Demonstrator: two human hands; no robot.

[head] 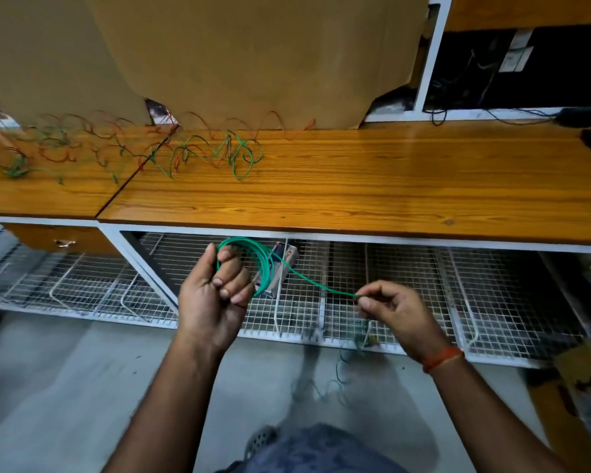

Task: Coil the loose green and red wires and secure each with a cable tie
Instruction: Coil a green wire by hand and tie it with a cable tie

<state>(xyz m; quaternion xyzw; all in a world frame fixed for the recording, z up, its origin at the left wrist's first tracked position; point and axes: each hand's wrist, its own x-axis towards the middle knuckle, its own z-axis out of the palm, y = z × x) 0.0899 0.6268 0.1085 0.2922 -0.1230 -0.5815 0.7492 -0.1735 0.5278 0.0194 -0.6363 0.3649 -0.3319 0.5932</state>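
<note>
Left hand [215, 291] held below the desk [355, 186] edge, fingers curled round a green wire coil [258, 264] of several loops. One strand ran from the coil to the right hand [394, 312], thumb and forefinger pinching it. More loose green wire [243, 155] and red wire [219, 126] lay tangled on the desk's far left. Wire-mesh shelf [406, 278] beneath.

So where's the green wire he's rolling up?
In the head view the green wire coil is near the middle, just below the wooden table edge, gripped by the left hand; its loose end runs right to the right hand.
</note>
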